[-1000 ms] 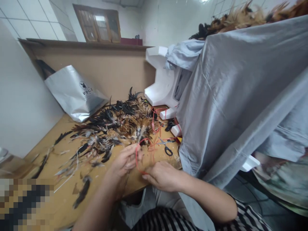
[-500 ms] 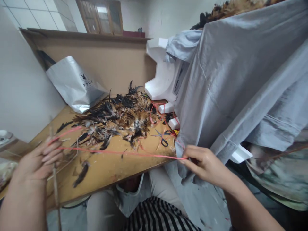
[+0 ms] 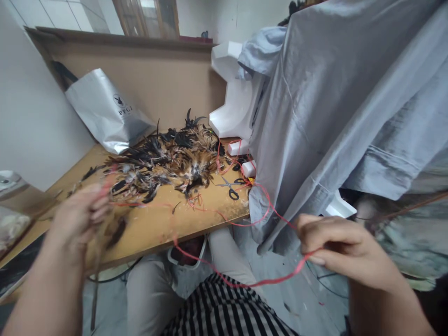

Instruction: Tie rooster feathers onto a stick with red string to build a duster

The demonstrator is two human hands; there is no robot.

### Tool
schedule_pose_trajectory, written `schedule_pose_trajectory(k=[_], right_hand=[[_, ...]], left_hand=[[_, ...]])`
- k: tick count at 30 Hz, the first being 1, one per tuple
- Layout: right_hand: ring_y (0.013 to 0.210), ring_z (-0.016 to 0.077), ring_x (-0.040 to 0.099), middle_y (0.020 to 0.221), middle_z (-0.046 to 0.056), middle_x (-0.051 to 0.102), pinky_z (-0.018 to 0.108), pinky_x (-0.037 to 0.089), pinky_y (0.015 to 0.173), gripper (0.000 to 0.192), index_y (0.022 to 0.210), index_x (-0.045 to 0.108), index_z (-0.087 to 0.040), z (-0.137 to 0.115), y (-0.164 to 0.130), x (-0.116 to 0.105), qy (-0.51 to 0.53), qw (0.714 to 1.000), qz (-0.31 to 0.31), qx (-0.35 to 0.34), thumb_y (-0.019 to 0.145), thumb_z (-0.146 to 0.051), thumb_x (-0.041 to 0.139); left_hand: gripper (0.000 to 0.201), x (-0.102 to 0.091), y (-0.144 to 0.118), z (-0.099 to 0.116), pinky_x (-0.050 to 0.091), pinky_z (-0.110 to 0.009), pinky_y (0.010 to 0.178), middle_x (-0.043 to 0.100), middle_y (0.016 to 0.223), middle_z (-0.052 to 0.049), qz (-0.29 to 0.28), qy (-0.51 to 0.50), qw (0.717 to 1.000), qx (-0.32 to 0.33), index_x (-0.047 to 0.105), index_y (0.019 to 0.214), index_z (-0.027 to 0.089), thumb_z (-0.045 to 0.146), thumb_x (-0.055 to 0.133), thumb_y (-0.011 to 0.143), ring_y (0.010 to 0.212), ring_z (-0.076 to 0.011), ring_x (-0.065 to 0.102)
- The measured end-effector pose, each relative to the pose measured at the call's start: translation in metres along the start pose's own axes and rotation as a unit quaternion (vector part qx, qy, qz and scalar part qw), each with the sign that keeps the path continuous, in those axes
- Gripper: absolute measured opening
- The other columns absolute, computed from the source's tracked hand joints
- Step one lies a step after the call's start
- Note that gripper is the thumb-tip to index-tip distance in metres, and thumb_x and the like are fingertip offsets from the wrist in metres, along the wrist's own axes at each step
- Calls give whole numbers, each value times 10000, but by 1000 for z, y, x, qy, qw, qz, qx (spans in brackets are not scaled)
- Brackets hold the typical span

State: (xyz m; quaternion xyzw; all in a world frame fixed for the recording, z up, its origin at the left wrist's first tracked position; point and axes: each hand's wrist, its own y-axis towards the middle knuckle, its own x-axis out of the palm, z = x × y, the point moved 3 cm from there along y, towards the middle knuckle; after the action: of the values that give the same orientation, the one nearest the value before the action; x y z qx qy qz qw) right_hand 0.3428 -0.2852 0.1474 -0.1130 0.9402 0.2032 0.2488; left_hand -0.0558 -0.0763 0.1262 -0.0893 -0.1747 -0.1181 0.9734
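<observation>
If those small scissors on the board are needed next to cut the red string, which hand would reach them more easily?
Probably the right hand. It pinches the thin red plastic string on the side where the small black-handled scissors lie. The left hand, blurred, grips a feather stalk across the board.

feathers on table, bag behind left, scissors right of feathers

silver bag, rabbit-head logo, letters "PPGZ" beneath
</observation>
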Motion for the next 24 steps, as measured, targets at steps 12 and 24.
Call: schedule_pose_trajectory(k=[12, 24], right_hand=[[540, 87, 476, 607, -3, 561, 210, 374, 524, 207, 796, 639, -175, 18, 45, 74, -37, 999, -3, 37, 823, -338, 514], [431, 97, 365, 491, -9, 428, 263, 300, 432, 244, 674, 629, -213, 160, -94, -35, 160, 913, 151, 343, 668, -456, 648]], left_hand=[[190, 139, -41, -113, 88, -125, 300, 210, 426, 95, -309, 41, 924, -221, 537, 675, 123, 271, 553, 794, 329, 1, 114], [360, -55, -2, 23, 46, -77, 447, 252, 394, 93, 72, -157, 983, 67, 317, 644, 125, 219, 145, 946, 418, 0, 47]])
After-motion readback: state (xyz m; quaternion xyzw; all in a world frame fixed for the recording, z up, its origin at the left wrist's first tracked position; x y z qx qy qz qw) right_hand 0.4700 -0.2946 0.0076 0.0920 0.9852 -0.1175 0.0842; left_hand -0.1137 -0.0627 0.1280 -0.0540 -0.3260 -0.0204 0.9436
